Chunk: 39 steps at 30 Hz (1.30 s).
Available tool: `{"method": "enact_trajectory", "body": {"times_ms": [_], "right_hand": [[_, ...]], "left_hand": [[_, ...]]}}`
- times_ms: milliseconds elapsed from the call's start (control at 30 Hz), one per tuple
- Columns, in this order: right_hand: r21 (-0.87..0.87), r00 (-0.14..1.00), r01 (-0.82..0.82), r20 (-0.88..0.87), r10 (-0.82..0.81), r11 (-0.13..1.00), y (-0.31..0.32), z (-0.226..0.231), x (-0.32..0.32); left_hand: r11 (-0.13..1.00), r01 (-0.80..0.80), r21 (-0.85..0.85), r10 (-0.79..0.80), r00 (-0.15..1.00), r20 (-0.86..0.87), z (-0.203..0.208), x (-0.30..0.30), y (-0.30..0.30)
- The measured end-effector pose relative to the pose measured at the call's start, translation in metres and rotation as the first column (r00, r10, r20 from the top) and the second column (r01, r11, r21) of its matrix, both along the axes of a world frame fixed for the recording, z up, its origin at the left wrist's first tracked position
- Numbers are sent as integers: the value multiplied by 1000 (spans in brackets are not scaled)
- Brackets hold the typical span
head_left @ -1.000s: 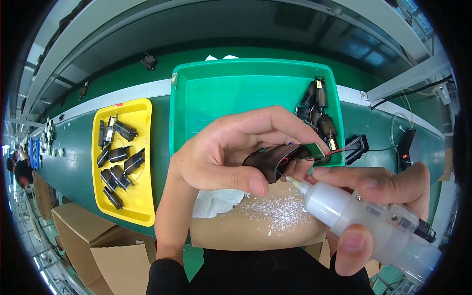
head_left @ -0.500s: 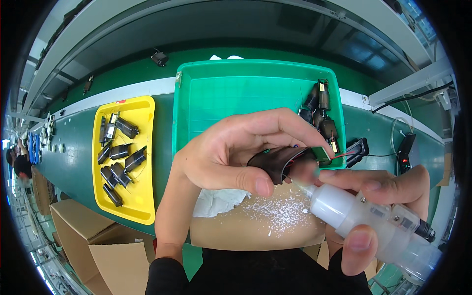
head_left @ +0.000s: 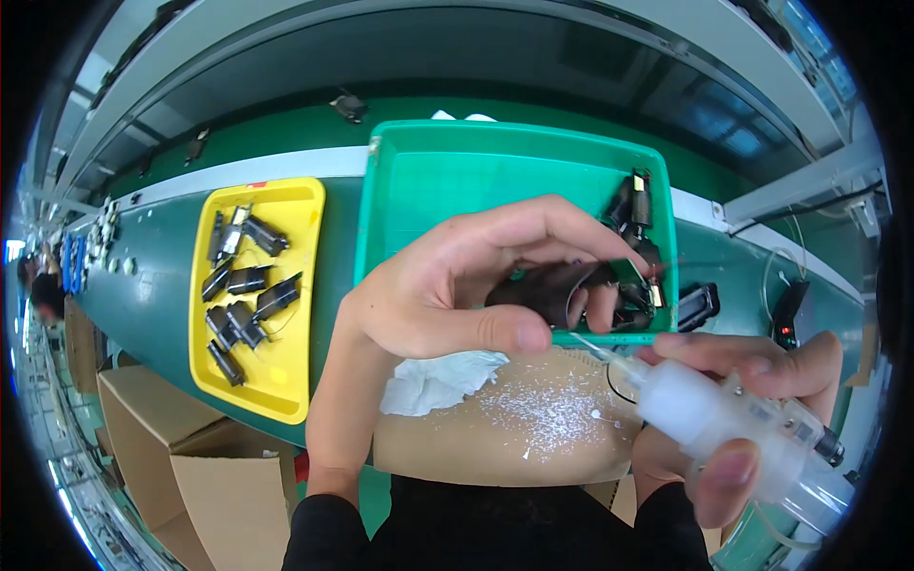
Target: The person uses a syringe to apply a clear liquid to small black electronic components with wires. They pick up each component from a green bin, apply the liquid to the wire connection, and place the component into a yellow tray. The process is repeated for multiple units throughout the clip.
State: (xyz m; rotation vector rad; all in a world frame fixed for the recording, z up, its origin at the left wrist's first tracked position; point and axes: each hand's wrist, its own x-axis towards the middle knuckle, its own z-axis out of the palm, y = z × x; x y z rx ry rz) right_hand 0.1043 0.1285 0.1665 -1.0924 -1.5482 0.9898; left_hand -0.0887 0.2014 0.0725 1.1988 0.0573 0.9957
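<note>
Finding: both grips occupied

Green tray (head_left: pixel 476 181) far centre; yellow tray (head_left: pixel 278 366) at left; left hand (head_left: pixel 419 285) and right hand (head_left: pixel 804 369) curled; right grips white dispenser (head_left: pixel 681 404), nozzle (head_left: pixel 622 364) pointing left; left holds smaller dark casing (head_left: pixel 538 295) near green tray's near edge.

Cool, even light is filling the scene. Bluish reflections are glaring on the dark panel (head_left: pixel 457 62) at upper right. Fisheye distortion is curving the pale beam (head_left: pixel 752 59) near the black rim; the far-left background is blurring.
</note>
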Motion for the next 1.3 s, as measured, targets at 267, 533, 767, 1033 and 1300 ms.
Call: {"method": "enact_trajectory", "body": {"times_ms": [267,533,767,1033,1300], "right_hand": [[165,995,101,-31,-97,981,5,-9,20],[143,989,143,12,-146,979,8,-3,14],[177,975,211,25,-219,961,14,-4,17],[218,972,228,1,-234,949,17,-5,21],[252,977,215,-51,-209,944,16,-14,6]], "left_hand": [[626,-402,669,641,-223,-734,29,-103,-65],[485,-543,685,601,-362,-713,-37,-170,55],[496,-561,663,300,-605,-737,-96,-139,212],[547,-836,43,605,360,-711,-50,-116,152],[915,-270,-299,250,962,-106,3,-28,32]]}}
